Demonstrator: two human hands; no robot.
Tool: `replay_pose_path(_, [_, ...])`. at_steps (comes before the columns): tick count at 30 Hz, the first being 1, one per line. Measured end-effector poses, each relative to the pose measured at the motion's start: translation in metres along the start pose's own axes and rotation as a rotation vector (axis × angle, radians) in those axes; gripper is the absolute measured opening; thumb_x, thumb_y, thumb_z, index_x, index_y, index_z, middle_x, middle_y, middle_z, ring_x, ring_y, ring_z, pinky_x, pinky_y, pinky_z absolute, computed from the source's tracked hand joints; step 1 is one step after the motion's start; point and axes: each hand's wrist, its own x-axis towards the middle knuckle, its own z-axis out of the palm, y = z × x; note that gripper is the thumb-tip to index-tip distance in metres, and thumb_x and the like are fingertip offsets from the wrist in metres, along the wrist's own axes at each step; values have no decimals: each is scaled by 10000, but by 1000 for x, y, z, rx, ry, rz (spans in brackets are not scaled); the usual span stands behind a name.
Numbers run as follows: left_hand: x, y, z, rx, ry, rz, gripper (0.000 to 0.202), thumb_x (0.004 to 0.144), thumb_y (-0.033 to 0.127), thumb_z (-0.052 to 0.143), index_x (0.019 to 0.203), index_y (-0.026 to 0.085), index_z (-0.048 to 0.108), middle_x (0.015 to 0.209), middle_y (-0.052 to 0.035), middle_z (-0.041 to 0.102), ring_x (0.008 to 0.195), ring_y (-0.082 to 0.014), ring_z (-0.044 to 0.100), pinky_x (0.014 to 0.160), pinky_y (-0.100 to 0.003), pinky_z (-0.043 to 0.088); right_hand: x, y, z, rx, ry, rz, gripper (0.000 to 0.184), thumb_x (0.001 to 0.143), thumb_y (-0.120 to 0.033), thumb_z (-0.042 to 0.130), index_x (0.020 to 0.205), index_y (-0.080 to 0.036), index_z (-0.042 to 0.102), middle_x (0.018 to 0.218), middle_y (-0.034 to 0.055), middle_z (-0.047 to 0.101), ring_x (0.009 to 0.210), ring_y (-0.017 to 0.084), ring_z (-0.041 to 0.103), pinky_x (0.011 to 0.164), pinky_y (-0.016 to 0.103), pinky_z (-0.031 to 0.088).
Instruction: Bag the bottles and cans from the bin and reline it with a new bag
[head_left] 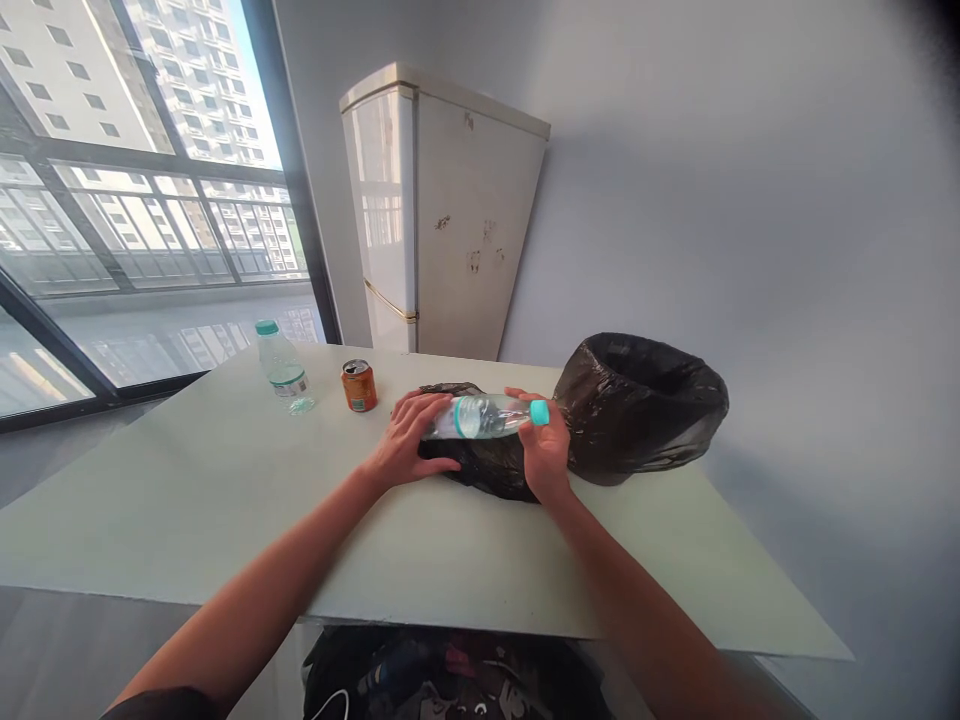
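A clear plastic bottle with a turquoise cap and label lies sideways between my hands, its cap to the right. The fingers of my left hand rest over the base end, thumb stretched below it. My right hand holds the neck end, fingers behind and thumb in front. Beneath the bottle and my hands a crumpled black plastic bag is spread on the white table. The bag hides part of the tabletop, and the bottle's base is partly covered by my left fingers.
A bin lined with a black bag stands open at right. On the left are another clear bottle, upright with a turquoise cap, and an orange can. Behind the table stand a white refrigerator and a large window.
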Motion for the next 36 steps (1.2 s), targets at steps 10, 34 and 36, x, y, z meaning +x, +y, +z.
replay_pose_path(10, [2,-27,-26,272,280,-514,657,827,537,835,1331,192,592,1151,-131,738,1047,-322,709,974,-455,552,-9,8,8,-145,-355,96,438,1026,-395,694,1439,-318,570,1587,114,566,1334,269,639,1032,451,580])
replay_pose_path(34, [-43,-102,-141,580,813,-1108,702,780,305,852,1376,142,518,1276,-138,708,1071,-282,708,1022,-470,553,-25,31,13,-568,-753,65,427,1047,-184,551,1463,-256,617,1623,98,560,1515,274,494,1273,551,426])
replay_pose_path(36, [-43,-102,-142,583,811,-1121,680,790,335,852,1360,145,533,1269,-134,709,1060,-293,708,1017,-493,550,-26,33,15,-577,-785,54,445,1059,-190,541,1498,-238,593,1623,106,559,1522,273,486,1282,541,420])
